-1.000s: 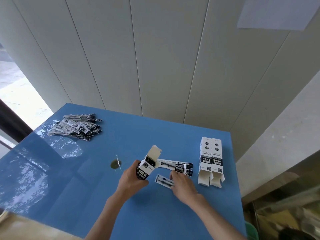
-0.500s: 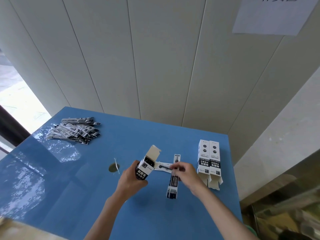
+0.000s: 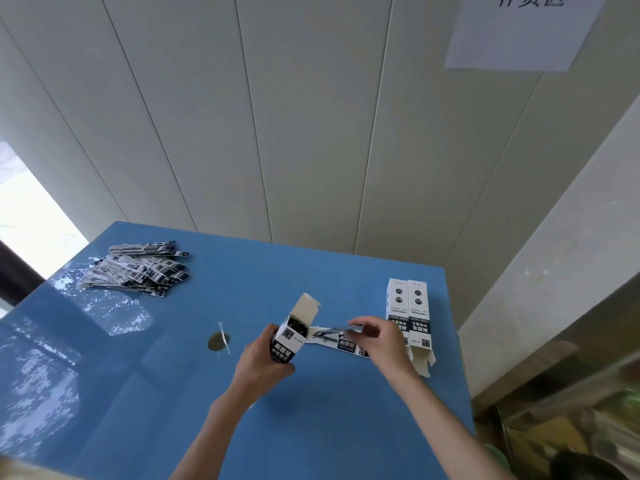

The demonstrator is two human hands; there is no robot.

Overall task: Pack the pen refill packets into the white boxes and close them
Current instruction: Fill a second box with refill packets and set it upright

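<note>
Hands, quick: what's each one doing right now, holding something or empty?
Left hand: grips the open white box, flap up.
Right hand: fingers pinch a refill packet, aimed toward the box's mouth.

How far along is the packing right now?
Done: none visibly closed. In hand: left hand holds an open box; right hand brings a packet to it. Left: the packet pile, and two boxes with open flaps.
</note>
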